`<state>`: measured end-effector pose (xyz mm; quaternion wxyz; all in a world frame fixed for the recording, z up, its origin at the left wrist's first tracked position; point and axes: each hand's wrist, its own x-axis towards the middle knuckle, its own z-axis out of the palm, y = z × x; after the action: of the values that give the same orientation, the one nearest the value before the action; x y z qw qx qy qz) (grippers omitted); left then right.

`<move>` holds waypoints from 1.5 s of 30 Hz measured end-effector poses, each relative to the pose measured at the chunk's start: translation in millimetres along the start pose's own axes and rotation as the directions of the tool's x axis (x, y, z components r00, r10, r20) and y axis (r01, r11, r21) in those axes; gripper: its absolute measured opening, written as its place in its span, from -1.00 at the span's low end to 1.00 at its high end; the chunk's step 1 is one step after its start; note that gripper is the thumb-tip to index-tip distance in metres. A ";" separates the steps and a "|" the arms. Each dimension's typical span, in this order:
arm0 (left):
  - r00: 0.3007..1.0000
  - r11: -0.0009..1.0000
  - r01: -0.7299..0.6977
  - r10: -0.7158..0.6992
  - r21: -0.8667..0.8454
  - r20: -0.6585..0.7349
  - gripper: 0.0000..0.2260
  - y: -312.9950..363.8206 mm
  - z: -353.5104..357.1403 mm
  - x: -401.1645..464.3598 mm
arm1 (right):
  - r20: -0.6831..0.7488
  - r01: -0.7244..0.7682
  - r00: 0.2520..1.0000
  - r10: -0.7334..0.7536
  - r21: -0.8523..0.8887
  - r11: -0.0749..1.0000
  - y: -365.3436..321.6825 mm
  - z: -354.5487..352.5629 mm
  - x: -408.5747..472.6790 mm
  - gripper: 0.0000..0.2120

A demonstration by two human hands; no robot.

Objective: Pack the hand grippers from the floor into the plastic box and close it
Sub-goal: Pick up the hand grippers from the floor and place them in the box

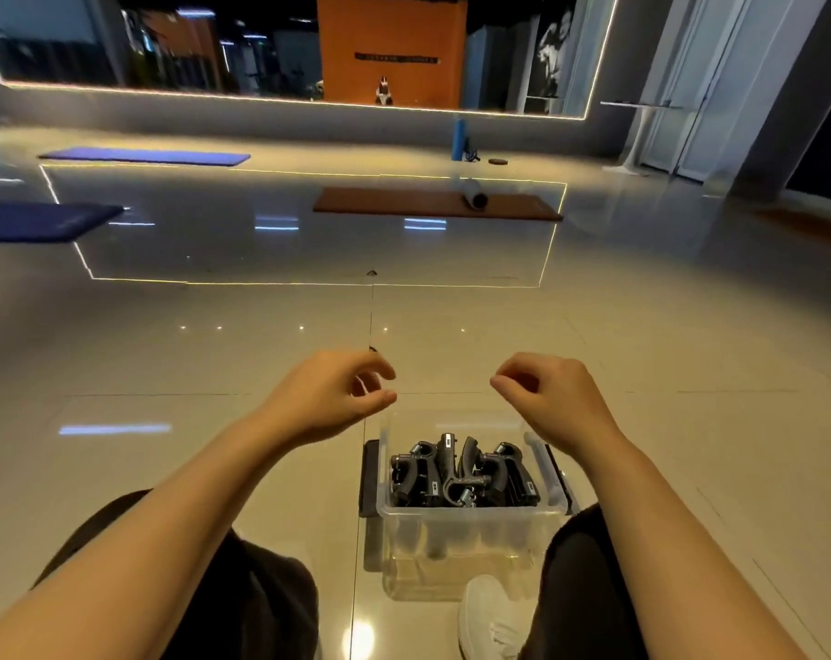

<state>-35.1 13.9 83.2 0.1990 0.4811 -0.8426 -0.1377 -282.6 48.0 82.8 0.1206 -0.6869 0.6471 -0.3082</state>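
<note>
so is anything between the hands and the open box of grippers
Nothing visible. Both the left hand and right hand hang above the far rim of the plastic box, empty, with the hand grippers already inside and no lid on.

Your way down into the clear plastic box (470,521) is open from above: no lid covers it, but the heap of black hand grippers (456,473) fills it nearly to the rim. Your dark-trousered knees hem it in on both sides, and a white shoe (487,616) sits just beside its near wall.
</note>
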 end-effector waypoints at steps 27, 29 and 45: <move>0.471 0.711 0.572 -0.693 -0.409 -0.545 -0.93 -288.7 -186.4 -231.9 | 0.473 0.566 0.569 -0.673 0.367 0.738 -369.4 310.2 124.0 -0.89; 0.497 0.706 0.614 -0.693 -0.354 -0.522 -0.94 -307.4 -190.4 -230.3 | 0.494 0.493 0.610 -0.619 0.375 0.785 -363.9 333.9 137.5 -0.92; 0.589 0.638 0.765 -0.749 -0.091 -0.303 -0.88 -515.7 -239.0 -214.4 | 0.512 0.687 0.481 -0.712 0.285 0.669 -544.9 466.3 233.6 -0.73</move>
<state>564.7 -67.7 32.3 0.2404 0.8134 -0.5182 -0.1102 425.0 -212.9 88.5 0.1913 -0.9461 0.2340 -0.1165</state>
